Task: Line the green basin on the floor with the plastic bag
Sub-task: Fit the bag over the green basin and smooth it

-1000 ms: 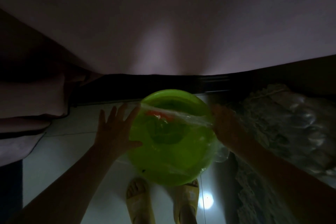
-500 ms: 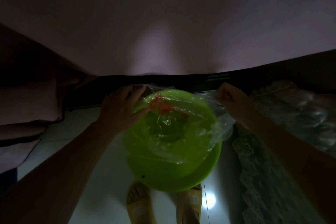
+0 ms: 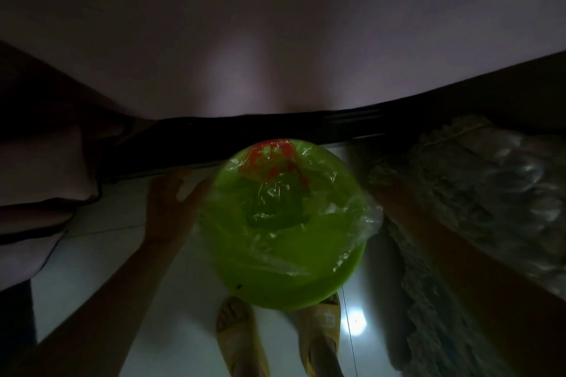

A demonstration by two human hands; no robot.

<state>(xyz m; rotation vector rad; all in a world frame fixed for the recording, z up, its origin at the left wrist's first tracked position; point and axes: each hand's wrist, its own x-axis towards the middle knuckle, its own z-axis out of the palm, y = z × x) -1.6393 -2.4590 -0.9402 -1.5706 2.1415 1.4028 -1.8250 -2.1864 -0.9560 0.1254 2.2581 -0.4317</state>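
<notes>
Nearest, two feet in yellow slippers (image 3: 242,333) stand on the pale glossy tiled floor (image 3: 101,257), toes pointing at the basin; a round light reflection (image 3: 355,321) shines on the tile just right of the right foot.

Next, green basin (image 3: 284,281): round, plastic, sitting on the floor directly ahead of the feet. Clear plastic bag (image 3: 309,208): spread inside the basin, crumpled over the bottom, film draped over the right rim and bunched outside it; red printing lies at the far rim. The near part of the rim shows bare green.

Left hand (image 3: 171,202): fingers spread wide, palm down, at the basin's left rim, fingertips at the edge of the film; grasping nothing that can be made out.

Right hand (image 3: 395,196): in deep shadow at the basin's right side, beside the bunched plastic; whether it grips the bag cannot be told.

Right side: pale lace-edged fabric (image 3: 477,180) hanging to the floor.

Left side: dull pink bedding (image 3: 39,168).

Farthest: dark skirting band (image 3: 306,125) below a plain wall (image 3: 275,24).
</notes>
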